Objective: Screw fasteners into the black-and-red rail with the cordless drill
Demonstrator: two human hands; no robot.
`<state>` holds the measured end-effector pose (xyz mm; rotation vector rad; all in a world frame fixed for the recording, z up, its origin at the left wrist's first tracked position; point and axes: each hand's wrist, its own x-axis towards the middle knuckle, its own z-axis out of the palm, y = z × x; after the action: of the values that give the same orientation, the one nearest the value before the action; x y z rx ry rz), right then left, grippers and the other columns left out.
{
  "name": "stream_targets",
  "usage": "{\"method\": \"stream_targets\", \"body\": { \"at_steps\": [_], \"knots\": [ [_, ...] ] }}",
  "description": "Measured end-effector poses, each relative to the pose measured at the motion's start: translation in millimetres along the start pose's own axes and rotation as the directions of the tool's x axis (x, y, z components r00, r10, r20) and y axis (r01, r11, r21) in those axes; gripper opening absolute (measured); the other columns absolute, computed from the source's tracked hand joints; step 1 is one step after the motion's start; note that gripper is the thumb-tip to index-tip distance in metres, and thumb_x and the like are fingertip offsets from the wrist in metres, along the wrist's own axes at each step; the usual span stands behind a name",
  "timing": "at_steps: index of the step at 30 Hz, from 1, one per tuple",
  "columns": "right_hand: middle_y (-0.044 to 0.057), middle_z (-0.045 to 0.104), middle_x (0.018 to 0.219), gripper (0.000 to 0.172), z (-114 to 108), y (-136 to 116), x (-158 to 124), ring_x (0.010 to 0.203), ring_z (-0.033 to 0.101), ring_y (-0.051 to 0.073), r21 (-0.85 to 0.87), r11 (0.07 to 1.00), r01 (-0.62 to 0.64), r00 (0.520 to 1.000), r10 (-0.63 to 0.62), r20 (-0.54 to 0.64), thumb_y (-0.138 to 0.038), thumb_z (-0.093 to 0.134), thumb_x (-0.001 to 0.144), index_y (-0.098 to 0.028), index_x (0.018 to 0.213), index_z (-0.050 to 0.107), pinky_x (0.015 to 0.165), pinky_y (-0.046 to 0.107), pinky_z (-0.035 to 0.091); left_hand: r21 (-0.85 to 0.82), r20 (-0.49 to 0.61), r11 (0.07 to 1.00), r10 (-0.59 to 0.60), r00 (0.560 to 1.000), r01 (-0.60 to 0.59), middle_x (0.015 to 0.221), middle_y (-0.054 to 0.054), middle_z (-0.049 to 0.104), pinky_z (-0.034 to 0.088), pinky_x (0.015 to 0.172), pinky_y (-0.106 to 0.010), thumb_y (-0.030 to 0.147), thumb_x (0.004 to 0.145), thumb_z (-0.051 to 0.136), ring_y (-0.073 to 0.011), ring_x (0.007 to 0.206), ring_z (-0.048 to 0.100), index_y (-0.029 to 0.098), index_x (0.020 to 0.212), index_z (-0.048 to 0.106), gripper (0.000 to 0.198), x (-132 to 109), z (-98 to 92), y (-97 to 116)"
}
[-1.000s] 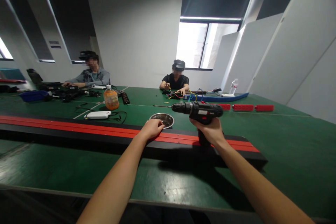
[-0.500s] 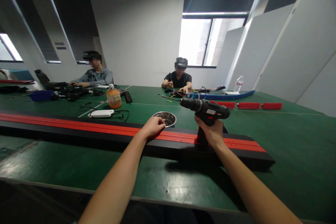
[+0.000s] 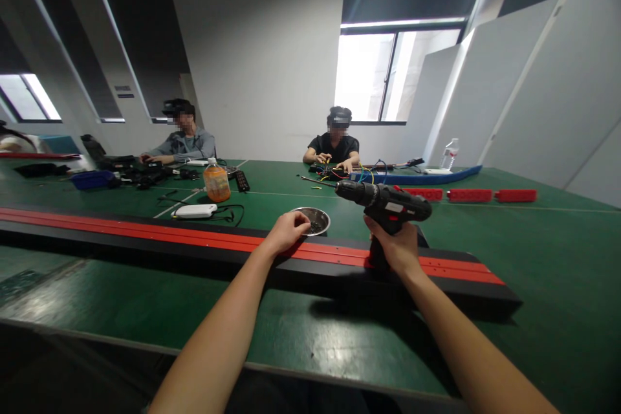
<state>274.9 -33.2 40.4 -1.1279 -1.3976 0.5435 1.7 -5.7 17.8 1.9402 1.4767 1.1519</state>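
Note:
My right hand (image 3: 396, 247) is closed around the grip of a black cordless drill (image 3: 383, 202), held upright with its long bit pointing left and away. A long black bar with a red strip (image 3: 194, 240) lies across the green table in front of me. My left hand (image 3: 287, 231) rests on that bar with the fingers curled at the near rim of a small steel bowl (image 3: 313, 220). Whether those fingers hold anything is hidden.
Two other people sit at the far side of the table (image 3: 533, 252), working on wires and small devices. An orange bottle (image 3: 216, 182), a white box with a cable (image 3: 195, 210), a blue tray (image 3: 92, 179), red blocks (image 3: 468, 195) and a water bottle (image 3: 450, 153) stand further back.
The view has drifted, so everything sits slightly right and lower. The drill has tipped a little, its bit now angled further away. My left hand stays at the bowl.

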Motion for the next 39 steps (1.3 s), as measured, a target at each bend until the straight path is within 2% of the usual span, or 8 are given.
{"method": "stream_targets", "body": {
  "at_steps": [2,5,10,13,19,23,30,39],
  "knots": [
    [0.006,0.071,0.061,0.039,0,2,0,0.06,0.069,0.028,-0.002,1.0,0.002,1.0,-0.002,-0.005,-0.058,0.08,0.067,-0.02,0.062,0.07,0.063,0.037,0.054,-0.184,-0.067,0.983,0.015,0.998,-0.027,0.089,-0.008,0.073,0.052,0.076,-0.03,0.034,0.083,0.067,-0.0182,0.08,0.066,0.014,0.087,0.067,0.02,1,-5.2,7],
    [0.007,0.071,0.061,0.04,0,4,0,0.061,0.069,0.029,-0.001,1.0,0.003,1.0,-0.003,-0.011,-0.058,0.08,0.067,-0.019,0.065,0.071,0.063,0.038,0.054,-0.444,-0.198,0.892,-0.008,0.98,-0.082,0.088,-0.007,0.072,0.051,0.073,-0.027,0.036,0.081,0.071,-0.0152,0.077,0.065,0.013,0.092,0.066,0.026,0,-17.6,22],
    [0.006,0.071,0.061,0.042,2,4,0,0.061,0.068,0.027,0.037,0.999,0.022,0.999,-0.021,-0.037,-0.058,0.08,0.065,-0.017,0.07,0.073,0.06,0.036,0.052,-0.757,-0.294,0.634,-0.109,0.95,-0.161,0.086,-0.003,0.071,0.05,0.07,-0.02,0.03,0.065,0.087,-0.0104,0.076,0.064,0.015,0.092,0.071,0.035,-2,-37.1,42],
    [0.006,0.07,0.059,0.041,2,4,0,0.057,0.066,0.026,0.051,0.999,0.014,1.0,-0.012,-0.028,-0.057,0.081,0.066,-0.017,0.067,0.071,0.058,0.035,0.051,-0.835,-0.284,0.519,-0.123,0.951,-0.182,0.086,-0.002,0.072,0.05,0.069,-0.018,0.025,0.062,0.09,-0.0084,0.074,0.064,0.016,0.091,0.073,0.035,-3,-44.3,53],
    [0.005,0.068,0.058,0.04,1,5,-1,0.056,0.065,0.024,0.027,0.999,0.021,1.0,-0.021,-0.012,-0.057,0.08,0.068,-0.019,0.062,0.07,0.058,0.034,0.049,-0.863,-0.305,0.445,-0.084,0.948,-0.238,0.078,0.001,0.068,0.049,0.064,-0.018,0.024,0.063,0.091,-0.0066,0.067,0.061,0.017,0.085,0.072,0.029,-5,-51.7,76],
    [0.005,0.069,0.058,0.04,1,5,0,0.056,0.065,0.025,0.003,1.0,0.003,1.0,-0.003,-0.011,-0.057,0.08,0.068,-0.018,0.063,0.071,0.058,0.034,0.048,-0.851,-0.307,0.463,-0.057,0.95,-0.248,0.073,0.003,0.065,0.049,0.063,-0.018,0.025,0.062,0.092,-0.0064,0.065,0.06,0.017,0.084,0.072,0.031,-1,-52.9,82],
    [0.006,0.073,0.065,0.038,0,6,0,0.065,0.069,0.028,0.006,1.0,0.011,1.0,-0.011,-0.002,-0.056,0.08,0.068,-0.019,0.071,0.074,0.064,0.035,0.05,-0.725,-0.349,0.643,-0.033,0.936,-0.248,0.074,-0.001,0.069,0.049,0.067,-0.022,0.033,0.062,0.092,-0.009,0.067,0.061,0.015,0.082,0.075,0.032,6,-54.9,79],
    [0.005,0.073,0.065,0.037,1,8,0,0.065,0.069,0.027,-0.011,1.0,-0.001,1.0,0.001,-0.005,-0.056,0.078,0.07,-0.02,0.073,0.074,0.062,0.034,0.049,-0.677,-0.346,0.69,0.01,0.938,-0.257,0.074,-0.002,0.07,0.051,0.069,-0.023,0.035,0.063,0.091,-0.0104,0.068,0.062,0.016,0.082,0.077,0.03,2,-61.0,83]
  ]
}}
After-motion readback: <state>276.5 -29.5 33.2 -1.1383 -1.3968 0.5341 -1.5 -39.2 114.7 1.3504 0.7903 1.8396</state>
